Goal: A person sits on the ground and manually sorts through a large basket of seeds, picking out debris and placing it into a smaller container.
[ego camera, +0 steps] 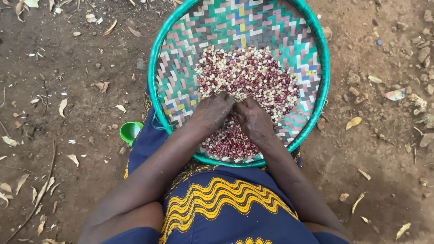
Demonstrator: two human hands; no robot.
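Observation:
A round woven tray with a green rim and a coloured checker weave rests on my lap. A heap of speckled maroon and white beans lies in its middle and near side. My left hand and my right hand sit side by side in the beans, knuckles up, fingertips pressed into the pile. The fingers are curled and partly buried, so I cannot see whether they grip any beans.
A small green plastic cup stands on the dirt by my left thigh. Bare brown earth with dry leaves and small stones surrounds me. My blue and yellow patterned skirt fills the bottom.

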